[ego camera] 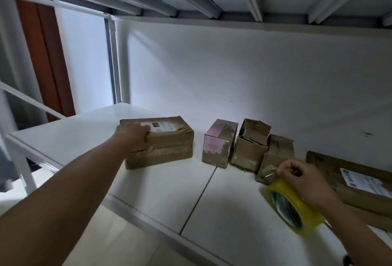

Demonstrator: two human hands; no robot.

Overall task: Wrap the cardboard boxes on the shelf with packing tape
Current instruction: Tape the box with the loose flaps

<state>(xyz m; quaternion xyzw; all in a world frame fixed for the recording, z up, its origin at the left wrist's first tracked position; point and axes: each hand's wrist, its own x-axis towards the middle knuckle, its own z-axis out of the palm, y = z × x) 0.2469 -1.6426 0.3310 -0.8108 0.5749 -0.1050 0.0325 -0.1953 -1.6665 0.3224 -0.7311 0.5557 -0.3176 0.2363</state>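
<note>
White shelf (161,183) is carrying the stacked cardboard boxes (161,142) at rear left, where the left hand (132,136) is gripping the top box's stiff, seemingly light near corner, while the right hand (305,181) is pinching the tape roll (297,206) by its slippery loose end.

On the shelf (161,185), two stacked boxes (161,144) sit left; three small boxes (246,147) stand right of them; a flat box (350,178) lies farthest right, the tape roll (294,206) before it.
</note>
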